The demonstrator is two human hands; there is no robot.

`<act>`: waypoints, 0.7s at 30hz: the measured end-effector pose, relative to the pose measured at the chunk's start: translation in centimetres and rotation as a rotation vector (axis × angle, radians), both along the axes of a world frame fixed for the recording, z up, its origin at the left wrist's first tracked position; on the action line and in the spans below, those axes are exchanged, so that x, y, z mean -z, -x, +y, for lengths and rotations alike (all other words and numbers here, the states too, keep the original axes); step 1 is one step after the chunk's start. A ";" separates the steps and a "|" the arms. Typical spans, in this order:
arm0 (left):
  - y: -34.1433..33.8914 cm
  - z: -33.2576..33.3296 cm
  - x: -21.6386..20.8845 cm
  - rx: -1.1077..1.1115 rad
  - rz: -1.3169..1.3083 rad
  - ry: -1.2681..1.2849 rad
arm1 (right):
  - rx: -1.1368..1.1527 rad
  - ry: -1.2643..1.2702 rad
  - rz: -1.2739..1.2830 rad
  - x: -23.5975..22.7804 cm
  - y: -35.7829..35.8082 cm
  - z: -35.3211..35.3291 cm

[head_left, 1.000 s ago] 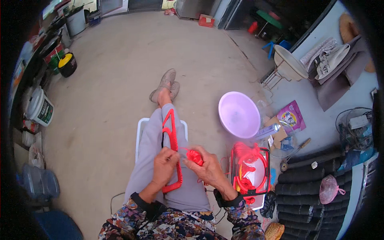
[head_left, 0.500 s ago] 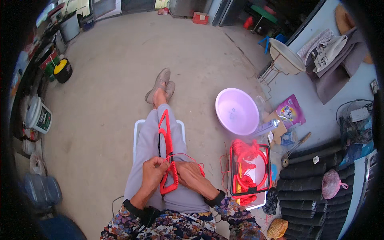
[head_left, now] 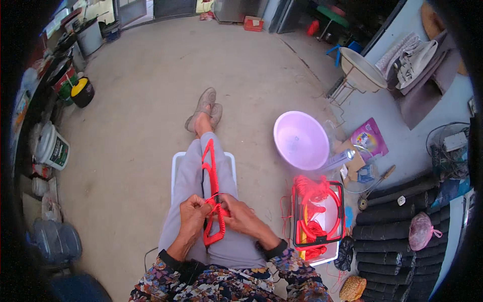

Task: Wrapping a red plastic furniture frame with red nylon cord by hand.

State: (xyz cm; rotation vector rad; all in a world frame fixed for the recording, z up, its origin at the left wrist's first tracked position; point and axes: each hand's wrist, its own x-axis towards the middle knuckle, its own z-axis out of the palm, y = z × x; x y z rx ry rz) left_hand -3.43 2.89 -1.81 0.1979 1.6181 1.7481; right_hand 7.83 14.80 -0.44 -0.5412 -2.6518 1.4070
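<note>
A narrow frame wrapped in red cord (head_left: 213, 173) lies lengthwise over my lap, part of its dark edge bare. My left hand (head_left: 192, 215) is closed at the frame's left side, thumb and fingertips pinching the red cord where it crosses the frame. From the other side my right hand (head_left: 240, 217) has its fingers curled around more of this red cord, close against the frame. The two hands nearly meet over the frame's near half. The fingers hide part of the cord's path there.
At my right stands a white bin (head_left: 329, 251) holding red cord bundles, with a black-and-red frame (head_left: 343, 216) on top. Beyond it are a purple basin (head_left: 301, 141), a spray can (head_left: 339, 159) and a purple bag (head_left: 370, 138). Dark rolls (head_left: 402, 251) are stacked further right. Buckets (head_left: 53, 146) line the left.
My right hand has come up and in beside the frame. The cord that stretched out to the right over that hand is now drawn in between both hands. My left hand stays nearly in place.
</note>
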 end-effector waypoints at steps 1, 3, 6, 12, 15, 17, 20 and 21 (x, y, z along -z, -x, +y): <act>0.1 -0.1 0.0 -0.023 0.014 -0.028 | -0.007 0.113 0.081 -0.6 -0.4 0.7; 0.6 0.2 -1.4 -0.058 0.039 -0.010 | -0.026 0.242 0.163 -1.1 -0.7 1.7; 0.9 0.1 -1.2 -0.116 0.077 -0.068 | 0.056 0.242 0.242 -2.4 0.6 1.7; 1.2 0.7 -2.4 -0.066 -0.017 -0.236 | -0.063 -0.085 0.147 -2.7 3.1 2.2; 1.9 0.3 -1.9 -0.032 -0.108 -0.309 | 0.017 0.238 0.062 -3.0 2.8 2.1; 2.0 -0.2 -1.5 -0.068 -0.214 -0.317 | 0.099 0.373 0.105 -3.5 2.5 2.5; 1.4 -0.2 0.0 -0.052 -0.234 -0.208 | 0.390 0.628 0.371 -4.9 1.9 3.8; 0.9 -0.4 0.1 -0.049 -0.237 -0.210 | 0.420 0.779 0.520 -5.6 2.2 4.0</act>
